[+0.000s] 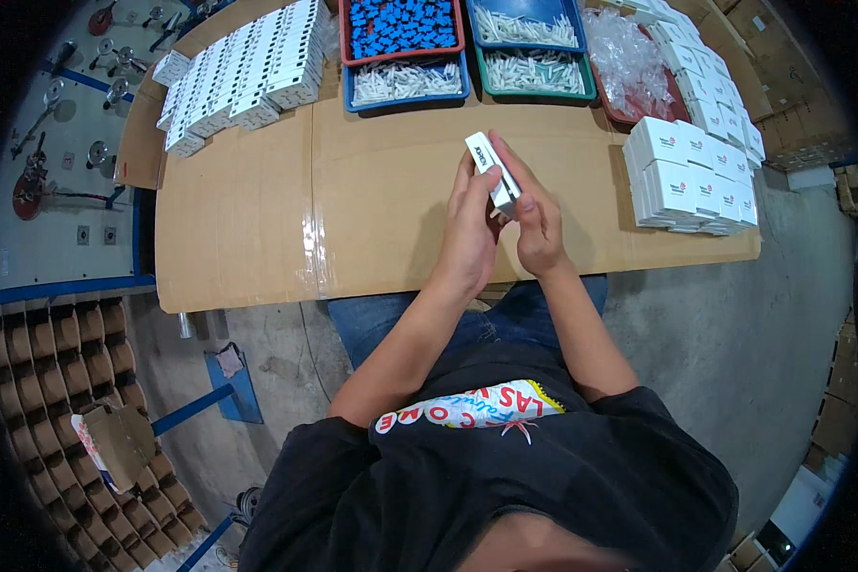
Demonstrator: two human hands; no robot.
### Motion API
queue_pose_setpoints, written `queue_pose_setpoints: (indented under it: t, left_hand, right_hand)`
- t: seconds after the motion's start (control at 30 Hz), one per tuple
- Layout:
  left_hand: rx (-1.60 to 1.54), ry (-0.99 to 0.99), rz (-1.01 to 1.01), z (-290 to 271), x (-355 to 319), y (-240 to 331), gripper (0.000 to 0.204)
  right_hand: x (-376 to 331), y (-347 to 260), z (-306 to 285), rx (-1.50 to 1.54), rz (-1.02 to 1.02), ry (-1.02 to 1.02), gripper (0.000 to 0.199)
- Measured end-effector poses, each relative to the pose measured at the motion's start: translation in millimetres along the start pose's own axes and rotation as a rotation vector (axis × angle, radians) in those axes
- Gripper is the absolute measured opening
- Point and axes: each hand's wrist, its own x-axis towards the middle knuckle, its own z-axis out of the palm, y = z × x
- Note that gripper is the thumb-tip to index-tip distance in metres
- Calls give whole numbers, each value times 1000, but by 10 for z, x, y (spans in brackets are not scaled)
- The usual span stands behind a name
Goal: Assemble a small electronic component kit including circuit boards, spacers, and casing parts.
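**boxfan:** Going left to right, what was on that cardboard-covered table?

**packline_joe:** Far left were rows of flat white cartons laid out like shingles. Then a tray of blue parts with a blue tray of white pieces just below it, two more trays of white pieces, a heap of clear plastic bags, and the stack of finished white boxes at the right edge.

**boxfan:** And the hands?

**packline_joe:** Both were on one small white box, held up over the middle of the table. The left hand was cupped around its lower side, fingers curled. The right hand pinched the near end, fingers stretched along the top edge. Looked like an end flap was getting closed, though it was too small to be sure.

**boxfan:** Tips?

**packline_joe:** I'd say brace the body firmly with the left, and press the flap in square so it doesn't crease.
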Motion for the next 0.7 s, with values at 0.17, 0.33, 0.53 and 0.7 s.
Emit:
queue_pose_setpoints:
  t: [0.17,0.33,0.53,0.7]
  left_hand:
    - [166,-23,353,29,-7,124,68]
    - [320,-105,547,-29,9,163,83]
    - [443,-190,694,17,-7,144,89]
    - [455,-240,733,-6,7,118,91]
  right_hand:
    - [-11,36,-46,-71,-86,5,57]
    - [-49,33,-21,-16,-67,-26,53]
    - [-165,31,32,185,72,27,54]
    - [-181,15,34,178,92,38,56]
